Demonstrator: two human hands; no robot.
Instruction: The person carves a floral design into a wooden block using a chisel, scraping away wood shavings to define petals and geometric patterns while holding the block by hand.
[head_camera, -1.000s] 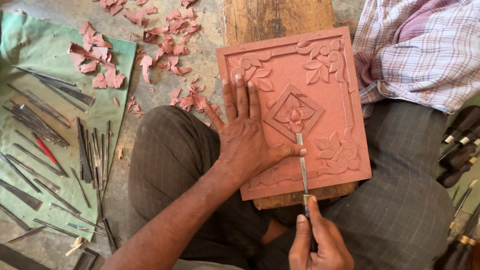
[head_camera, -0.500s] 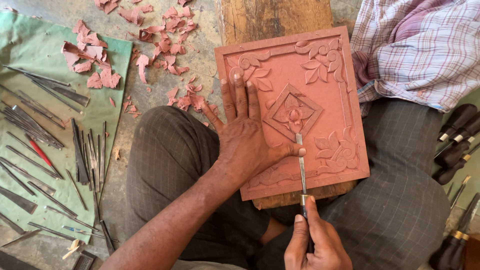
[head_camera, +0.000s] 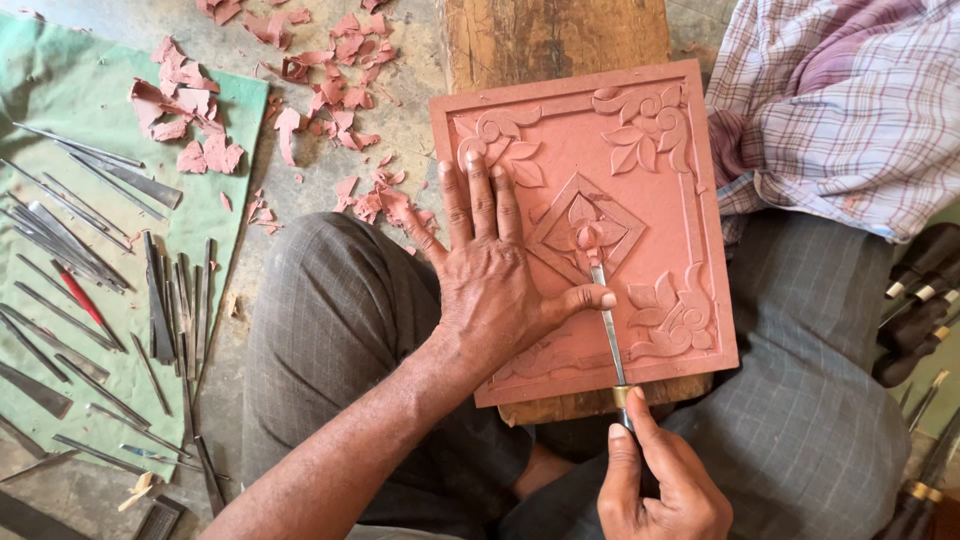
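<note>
A square terracotta-coloured relief tile (head_camera: 640, 200), carved with a raised border, leafy scrolls in the corners and a diamond-framed flower at the centre, lies on a wooden block (head_camera: 555, 40) that runs over the person's lap, between the knees of grey checked trousers (head_camera: 330, 330). The left hand (head_camera: 495, 285) lies flat and open on the tile's left half, fingers spread and pointing away from the body, while its thumb reaches right to touch the steel shaft of a carving chisel (head_camera: 608, 325). The chisel's tip sits at the flower in the middle of the diamond, and its shaft runs back over the tile's near edge. The right hand (head_camera: 660, 480) is closed around the chisel's handle just below that edge, fingers wrapped and thumb along the top. Clay shavings (head_camera: 340, 60) of the same reddish colour lie scattered on the floor beyond the left knee. Further left, a green cloth (head_camera: 60, 110) carries many slim metal carving tools (head_camera: 100, 260) laid out in rows. At the right, a plaid cloth (head_camera: 840, 110) covers the other knee, with dark-handled tools (head_camera: 920, 290) beside it.
</note>
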